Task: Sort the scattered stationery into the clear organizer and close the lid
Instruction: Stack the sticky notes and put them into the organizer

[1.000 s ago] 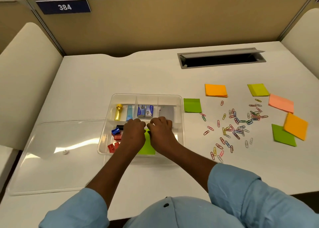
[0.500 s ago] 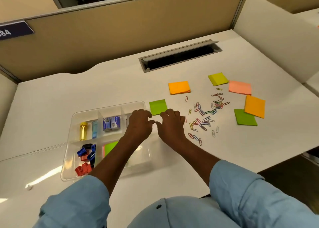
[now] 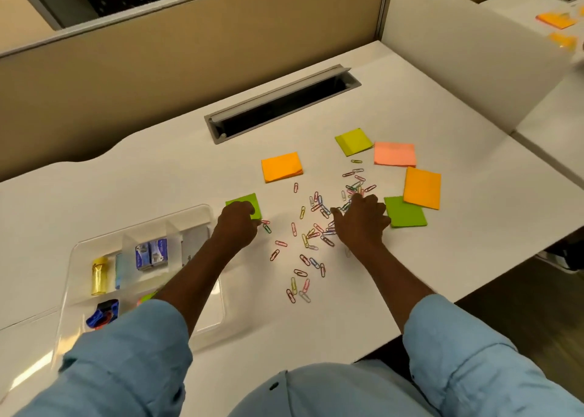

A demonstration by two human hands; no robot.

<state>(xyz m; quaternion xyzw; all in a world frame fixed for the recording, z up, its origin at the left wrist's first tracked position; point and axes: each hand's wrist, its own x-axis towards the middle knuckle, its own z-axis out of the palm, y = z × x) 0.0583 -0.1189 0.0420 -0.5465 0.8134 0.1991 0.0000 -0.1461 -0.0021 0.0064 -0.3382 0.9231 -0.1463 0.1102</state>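
Note:
The clear organizer (image 3: 202,209) lies at the left of the white desk and holds a yellow tube (image 3: 99,276), blue staple boxes (image 3: 151,254), blue and red clips (image 3: 102,317) and a green note (image 3: 148,296). My left hand (image 3: 237,227) rests with curled fingers on the near edge of a green sticky pad (image 3: 245,201); its fingertips are hidden. My right hand (image 3: 360,220) lies spread over the scattered coloured paper clips (image 3: 305,239), just left of another green pad (image 3: 407,214).
More pads lie beyond the clips: orange (image 3: 281,166), yellow-green (image 3: 354,141), pink (image 3: 394,153) and a second orange (image 3: 422,187). A grey cable slot (image 3: 281,103) is sunk in the desk behind them. The desk's right edge drops off near the pads.
Both hands left the organizer and moved right. The left one reached the green pad and the right one reached the paper clips. The camera also swung right.

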